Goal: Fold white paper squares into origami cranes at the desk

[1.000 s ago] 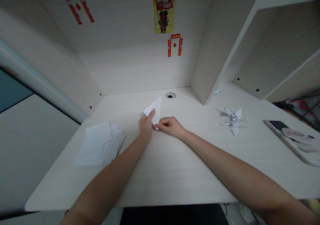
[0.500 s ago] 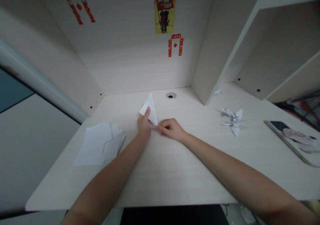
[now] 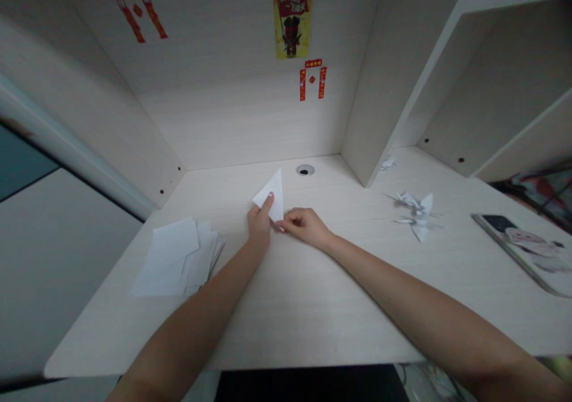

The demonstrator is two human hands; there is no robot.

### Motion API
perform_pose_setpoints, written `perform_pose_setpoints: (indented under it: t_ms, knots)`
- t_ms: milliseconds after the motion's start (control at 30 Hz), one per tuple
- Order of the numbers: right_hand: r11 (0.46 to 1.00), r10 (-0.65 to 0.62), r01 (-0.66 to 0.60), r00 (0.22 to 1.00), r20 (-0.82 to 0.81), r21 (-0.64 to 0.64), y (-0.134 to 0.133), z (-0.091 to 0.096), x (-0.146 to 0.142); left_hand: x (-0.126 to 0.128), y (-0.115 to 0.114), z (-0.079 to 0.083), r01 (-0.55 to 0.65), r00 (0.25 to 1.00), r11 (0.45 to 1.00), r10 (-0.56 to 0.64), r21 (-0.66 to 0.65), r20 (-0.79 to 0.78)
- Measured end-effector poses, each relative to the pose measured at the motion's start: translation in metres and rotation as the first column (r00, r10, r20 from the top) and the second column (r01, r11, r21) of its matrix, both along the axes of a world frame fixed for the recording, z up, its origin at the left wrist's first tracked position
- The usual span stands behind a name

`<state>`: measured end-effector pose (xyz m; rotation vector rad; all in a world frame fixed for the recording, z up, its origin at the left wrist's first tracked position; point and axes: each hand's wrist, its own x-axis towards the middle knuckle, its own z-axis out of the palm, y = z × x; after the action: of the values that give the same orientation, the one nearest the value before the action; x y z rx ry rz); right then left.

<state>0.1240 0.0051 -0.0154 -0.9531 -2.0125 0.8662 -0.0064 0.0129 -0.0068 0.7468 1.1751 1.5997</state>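
A folded white sheet of paper [image 3: 276,190], triangular in outline, is held a little above the desk with one point towards the back panel. My left hand [image 3: 260,222] grips it from the left, thumb on its face and the other fingers behind, mostly hidden. At the paper's lower right corner, my right hand [image 3: 307,226] is closed, its thumb and forefinger pinching the corner. The remaining right fingers are curled in.
A stack of white paper sheets [image 3: 172,258] lies on the left of the desk [image 3: 313,324]. Folded paper cranes [image 3: 417,211] sit to the right, with a phone [image 3: 521,250] beyond them. Behind are a cable hole [image 3: 305,170] and an upright divider [image 3: 379,92].
The folded paper has turned slightly clockwise, its top point shifting right. My right hand has moved a little left and up, onto the paper's corner.
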Motion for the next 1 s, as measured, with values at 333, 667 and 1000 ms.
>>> perform_pose_setpoints:
  t_ms: [333, 667, 1000]
  knots:
    - [0.999, 0.001, -0.003, 0.999, 0.051, 0.035, 0.0005, 0.0023, 0.0005, -0.0004, 0.0003, 0.0005, -0.013, 1.0, 1.0, 0.013, 0.012, -0.006]
    - [0.994, 0.038, -0.041, 0.999, 0.039, 0.098, 0.0014, 0.0017, 0.0, -0.0013, 0.0002, -0.0005, -0.026, 1.0, 0.999, 0.026, 0.041, 0.002]
    - [0.992, -0.028, 0.024, 0.999, 0.033, 0.121, 0.0019, 0.0025, 0.0011, -0.0017, 0.0035, -0.0039, -0.024, 1.0, 0.997, 0.024, 0.07, 0.008]
